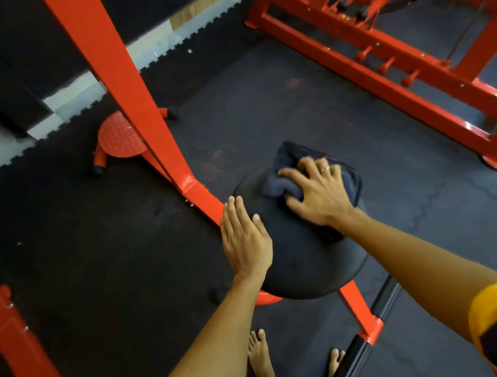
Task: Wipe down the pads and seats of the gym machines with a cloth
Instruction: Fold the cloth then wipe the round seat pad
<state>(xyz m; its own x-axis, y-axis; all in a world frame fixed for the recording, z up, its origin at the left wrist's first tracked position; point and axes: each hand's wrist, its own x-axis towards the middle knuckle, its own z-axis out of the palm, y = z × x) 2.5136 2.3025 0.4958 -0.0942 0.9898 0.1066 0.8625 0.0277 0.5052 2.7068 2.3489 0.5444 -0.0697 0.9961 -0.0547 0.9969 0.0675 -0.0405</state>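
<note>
Pressed down with the right hand (313,192), fingers spread and bent into a bunched dark blue soft cloth (276,185), clutching its folds against the far right part of a round black padded seat (302,261). Laid the left hand (244,238) flat on the seat's left edge, fingers straight and close together, holding nothing, seemingly to steady it. Judged the cloth light, limp and quick to crumple: best gathered at its middle under the palm, to stop loose corners trailing. Saw one edge of it hanging over the seat's far rim. Judged the seat firm under a smooth, probably somewhat slippery cover, and possibly free to turn on its mount, hence worth bracing at the rim. Farther out, noted a slanted red steel post (125,87) just beside the seat, a round red dimpled footplate (120,137) near its foot, a second red steel machine frame (385,73) well apart at the right, and black rubber floor matting (259,104) beneath everything.
</note>
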